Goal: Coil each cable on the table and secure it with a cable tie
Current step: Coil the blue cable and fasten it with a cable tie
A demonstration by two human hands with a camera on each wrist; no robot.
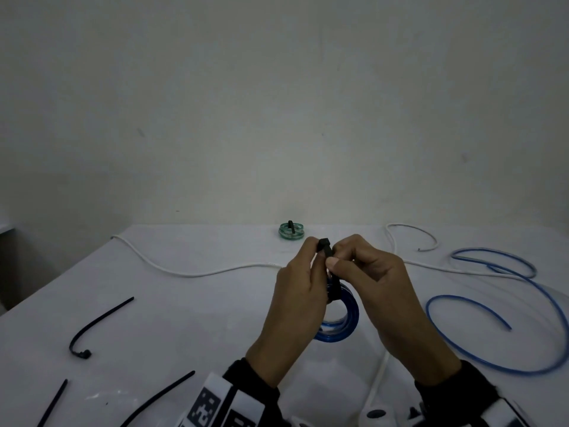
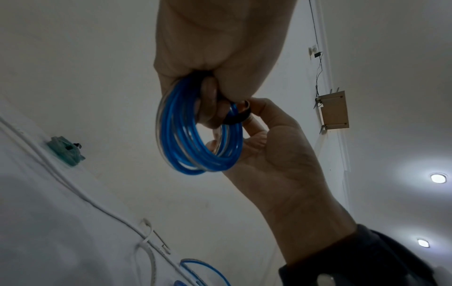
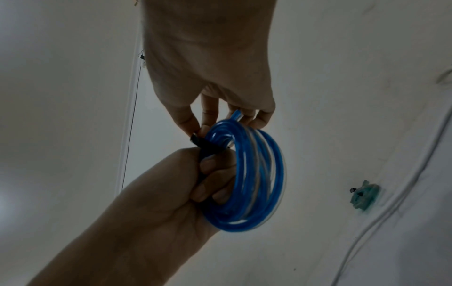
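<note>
a: right, where does the blue coil (image 1: 338,315) sit for you?

b: it hangs in the air above the table (image 1: 184,318), between your hands, with its ring standing on edge. your left hand (image 1: 295,297) has fingers curled through the ring and round the bundle. your right hand (image 1: 378,291) pinches the black cable tie (image 1: 327,248) at the top of the coil, thumb and forefinger closed on it.

a: which way does the tie run?

b: its long axis goes up from the coil, crosswise to the strands, and the head sits just above your fingertips. your right hand is nearer to it, so i judge the tightening pull falls to that hand.

a: how does it all feel?

b: the coil is glossy, springy, translucent tubing in several round turns; the tie is a flat, matte strap. beyond the coil lies a green coil (image 1: 291,232), already tied.
</note>
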